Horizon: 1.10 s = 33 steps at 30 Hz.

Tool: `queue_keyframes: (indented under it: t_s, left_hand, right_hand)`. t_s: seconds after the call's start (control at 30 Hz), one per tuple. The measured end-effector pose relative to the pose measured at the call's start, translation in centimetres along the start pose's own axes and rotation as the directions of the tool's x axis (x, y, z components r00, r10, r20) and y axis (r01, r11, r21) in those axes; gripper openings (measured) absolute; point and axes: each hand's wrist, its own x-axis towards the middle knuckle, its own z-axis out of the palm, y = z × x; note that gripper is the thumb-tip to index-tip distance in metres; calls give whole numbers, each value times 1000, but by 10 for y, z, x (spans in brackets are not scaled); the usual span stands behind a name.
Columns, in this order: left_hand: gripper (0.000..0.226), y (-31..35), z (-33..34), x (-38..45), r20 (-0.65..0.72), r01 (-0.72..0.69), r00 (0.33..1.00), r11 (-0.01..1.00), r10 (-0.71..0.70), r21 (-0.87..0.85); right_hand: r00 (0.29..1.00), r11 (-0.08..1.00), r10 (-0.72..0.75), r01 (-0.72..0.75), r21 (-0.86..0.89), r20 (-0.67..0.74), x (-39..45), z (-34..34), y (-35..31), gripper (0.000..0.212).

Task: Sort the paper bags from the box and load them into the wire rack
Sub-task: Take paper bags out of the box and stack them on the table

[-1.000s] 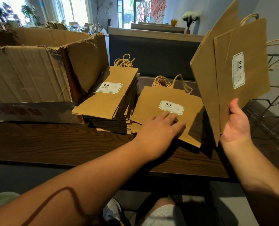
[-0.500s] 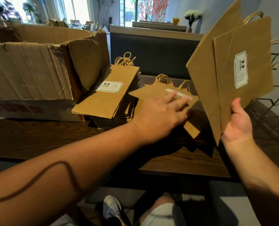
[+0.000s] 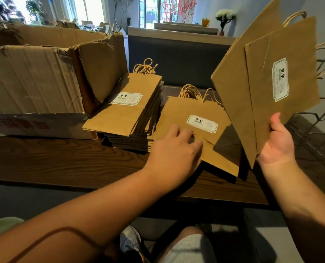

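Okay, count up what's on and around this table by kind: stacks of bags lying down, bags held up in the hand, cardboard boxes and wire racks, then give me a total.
Flat bag stacks: 2, left stack and right stack
Held-up bags: at least 2, in the right hand
Cardboard boxes: 1
Wire racks: 1
Total: 6
The left hand touches the right stack.

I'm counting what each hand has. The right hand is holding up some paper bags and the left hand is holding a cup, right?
Not quite. In the head view the left hand holds no cup; it rests on the top bag of the nearer stack on the table. The right hand is indeed holding up some paper bags.
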Motion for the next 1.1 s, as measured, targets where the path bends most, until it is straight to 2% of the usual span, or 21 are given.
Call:
queue_keyframes:
  t_s: [0.1,0.2,0.3,0.43,0.57,0.63,0.77,0.87,0.93,1.1]
  left_hand:
    - [38,-5,4,-9,3,138,990,959,-141,-249]
    - [41,-6,9,-14,-63,70,993,922,-101,-380]
    - [47,-8,12,-15,-106,24,992,943,-62,-333]
    - [43,-12,12,-15,-202,-58,979,935,-15,-351]
    - [34,-11,18,-14,-332,-113,943,965,28,-237]
    - [32,-8,22,-14,-336,-92,942,967,7,-239]
    - [38,1,29,-16,-296,-20,953,962,-64,-273]
    - [42,6,33,-18,-255,2,965,967,-70,-257]
    - [50,6,32,-19,-274,-57,962,965,-16,-257]
    - [48,0,19,-9,-393,-293,901,926,185,-237]
  right_hand:
    - [1000,1000,0,0,16,3,1,-1,1,48]
    - [1000,1000,3,-3,26,-5,6,-5,2,48]
    - [1000,997,15,-14,76,-12,8,-7,4,68]
    - [1000,1000,12,-12,27,-4,6,-5,3,56]
    - [1000,1000,-11,11,-7,-5,5,-2,1,50]
    - [999,1000,-24,24,-16,-21,3,1,1,41]
    - [998,999,-45,44,-25,-34,2,3,-2,53]
    - [999,999,-29,28,-41,-15,-1,5,-3,47]
    - [1000,999,-26,26,-33,-5,-2,6,-5,45]
    - [996,997,-74,73,-34,-41,-1,7,-10,43]
